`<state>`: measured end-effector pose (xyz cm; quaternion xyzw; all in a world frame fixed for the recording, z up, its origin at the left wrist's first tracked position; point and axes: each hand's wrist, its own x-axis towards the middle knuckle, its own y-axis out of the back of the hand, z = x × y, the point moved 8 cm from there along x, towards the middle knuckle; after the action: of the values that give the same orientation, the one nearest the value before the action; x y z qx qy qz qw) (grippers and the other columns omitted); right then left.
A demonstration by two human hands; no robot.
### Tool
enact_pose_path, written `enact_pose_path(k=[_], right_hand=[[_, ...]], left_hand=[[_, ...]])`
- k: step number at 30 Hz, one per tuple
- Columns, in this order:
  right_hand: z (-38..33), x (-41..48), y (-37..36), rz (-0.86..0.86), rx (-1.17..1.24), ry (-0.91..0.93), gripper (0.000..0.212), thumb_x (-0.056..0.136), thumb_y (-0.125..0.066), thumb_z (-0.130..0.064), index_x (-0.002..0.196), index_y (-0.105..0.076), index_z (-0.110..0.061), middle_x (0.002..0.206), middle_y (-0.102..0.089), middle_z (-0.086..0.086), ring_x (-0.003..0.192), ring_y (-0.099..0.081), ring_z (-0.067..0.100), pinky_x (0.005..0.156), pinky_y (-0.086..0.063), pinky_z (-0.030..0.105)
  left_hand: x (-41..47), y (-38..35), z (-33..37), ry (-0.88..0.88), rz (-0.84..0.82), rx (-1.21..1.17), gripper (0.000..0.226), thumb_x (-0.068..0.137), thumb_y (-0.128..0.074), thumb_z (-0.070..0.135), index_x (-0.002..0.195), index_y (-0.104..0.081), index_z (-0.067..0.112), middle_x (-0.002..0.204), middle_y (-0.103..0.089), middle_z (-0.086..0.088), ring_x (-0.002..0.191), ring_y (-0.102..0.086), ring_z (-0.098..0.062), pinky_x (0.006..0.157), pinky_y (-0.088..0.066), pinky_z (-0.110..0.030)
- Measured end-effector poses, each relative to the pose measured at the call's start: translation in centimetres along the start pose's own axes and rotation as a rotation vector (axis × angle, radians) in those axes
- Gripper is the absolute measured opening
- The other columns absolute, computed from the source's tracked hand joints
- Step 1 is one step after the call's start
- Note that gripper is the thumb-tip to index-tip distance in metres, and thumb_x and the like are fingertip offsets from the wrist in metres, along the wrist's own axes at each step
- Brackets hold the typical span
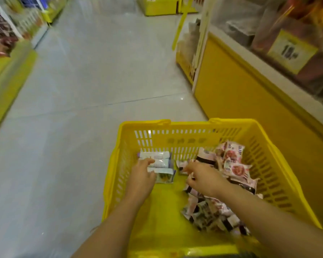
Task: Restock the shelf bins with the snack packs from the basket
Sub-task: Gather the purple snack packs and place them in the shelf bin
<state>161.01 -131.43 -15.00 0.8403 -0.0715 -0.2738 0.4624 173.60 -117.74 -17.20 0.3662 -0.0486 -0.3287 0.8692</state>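
Aisle floor [82,90] bears the yellow basket [231,121] — left hand [142,175] laid over white packs [160,161] at its far-left corner, right hand [203,175] curled over a pink pack [182,164], grips unconfirmed; slick wrappers may slip.

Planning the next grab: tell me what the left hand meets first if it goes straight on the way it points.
The left hand meets the white-and-purple packs first; its fingertips seem to touch them, though depth is unclear. Beyond: the basket wall.
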Motion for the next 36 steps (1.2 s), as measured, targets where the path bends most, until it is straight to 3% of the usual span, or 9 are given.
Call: enact_pose_path(k=[9, 13, 16, 20, 23, 25, 27, 30, 36], right_hand=[[2.1, 7.2, -7.4, -0.022, 0.284, -0.03, 0.076, 0.079, -0.071, -0.013, 0.143, -0.032, -0.022, 0.141, -0.04, 0.007, 0.126, -0.045, 0.027, 0.1, -0.041, 0.036], [3.5, 8.6, -9.0, 0.068, 0.43, -0.092, 0.051, 0.078, -0.073, -0.013, 0.118, -0.044, -0.023, 0.119, -0.053, 0.001, 0.104, -0.058, 0.018, 0.073, -0.046, 0.018], [4.1, 8.7, -9.8, 0.073, 0.493, -0.134, 0.049, 0.078, -0.075, -0.019, 0.111, -0.039, -0.026, 0.092, -0.058, -0.01, 0.074, -0.056, 0.001, 0.052, -0.04, 0.007], [5.1, 7.9, -9.4, 0.039, 0.462, -0.191, 0.068, 0.078, -0.076, -0.017, 0.134, -0.037, -0.022, 0.093, -0.062, -0.006, 0.08, -0.059, 0.011, 0.062, -0.045, 0.02], [5.5, 7.1, -8.7, -0.047, 0.297, -0.154, 0.055, 0.08, -0.076, -0.026, 0.127, -0.048, -0.018, 0.077, -0.051, -0.013, 0.083, -0.052, 0.01, 0.06, -0.037, 0.016], [5.3, 6.6, -8.2, -0.107, 0.226, -0.112, 0.044, 0.082, -0.073, -0.027, 0.121, -0.057, -0.013, 0.07, -0.047, -0.012, 0.099, -0.053, 0.018, 0.076, -0.045, 0.028], [5.0, 6.3, -7.7, -0.129, 0.216, -0.093, 0.035, 0.083, -0.072, -0.023, 0.114, -0.062, -0.011, 0.067, -0.05, -0.01, 0.09, -0.058, 0.015, 0.077, -0.049, 0.027], [5.2, 5.9, -6.5, -0.156, 0.213, -0.134, 0.032, 0.082, -0.071, -0.018, 0.111, -0.062, -0.007, 0.071, -0.056, 0.0, 0.059, -0.051, 0.009, 0.049, -0.039, 0.02], [5.8, 5.7, -4.6, -0.205, 0.243, -0.266, 0.022, 0.081, -0.066, -0.024, 0.083, -0.051, -0.009, 0.07, -0.047, 0.005, 0.058, -0.044, 0.015, 0.05, -0.034, 0.026]], left_hand=[[4.6, -5.8, -3.6, -0.086, -0.177, 0.68, 0.063, 0.088, -0.053, 0.029, 0.146, -0.027, 0.03, 0.151, -0.024, -0.002, 0.139, -0.023, -0.026, 0.114, -0.022, -0.034], [5.1, -6.3, -3.8, -0.106, -0.141, 0.801, 0.064, 0.081, -0.055, 0.044, 0.14, -0.032, 0.033, 0.135, -0.036, 0.0, 0.125, -0.037, -0.025, 0.107, -0.026, -0.038], [4.9, -6.8, -4.1, -0.109, -0.144, 0.801, 0.053, 0.079, -0.055, 0.05, 0.129, -0.043, 0.033, 0.125, -0.042, 0.001, 0.115, -0.047, -0.024, 0.103, -0.028, -0.039], [4.5, -7.8, -4.8, -0.071, -0.244, 0.655, 0.055, 0.08, -0.06, 0.059, 0.127, -0.05, 0.032, 0.122, -0.05, 0.004, 0.111, -0.051, -0.02, 0.09, -0.045, -0.033], [4.6, -8.2, -5.3, 0.057, -0.335, 0.422, 0.045, 0.082, -0.059, 0.062, 0.116, -0.062, 0.032, 0.114, -0.06, 0.006, 0.102, -0.058, -0.016, 0.083, -0.052, -0.037], [4.5, -8.3, -5.7, 0.112, -0.374, 0.323, 0.032, 0.088, -0.059, 0.053, 0.106, -0.069, 0.029, 0.111, -0.065, 0.003, 0.097, -0.061, -0.017, 0.083, -0.053, -0.037], [4.3, -8.4, -6.2, 0.117, -0.387, 0.356, 0.031, 0.093, -0.058, 0.04, 0.119, -0.065, 0.025, 0.125, -0.056, -0.003, 0.109, -0.056, -0.021, 0.093, -0.048, -0.039], [4.1, -8.5, -7.1, 0.097, -0.401, 0.461, 0.049, 0.094, -0.057, 0.028, 0.14, -0.043, 0.021, 0.136, -0.044, -0.008, 0.123, -0.045, -0.027, 0.102, -0.041, -0.037], [3.6, -9.1, -8.0, 0.057, -0.457, 0.667, 0.067, 0.087, -0.063, 0.038, 0.144, -0.031, 0.021, 0.144, -0.041, -0.01, 0.133, -0.035, -0.031, 0.105, -0.033, -0.038]])
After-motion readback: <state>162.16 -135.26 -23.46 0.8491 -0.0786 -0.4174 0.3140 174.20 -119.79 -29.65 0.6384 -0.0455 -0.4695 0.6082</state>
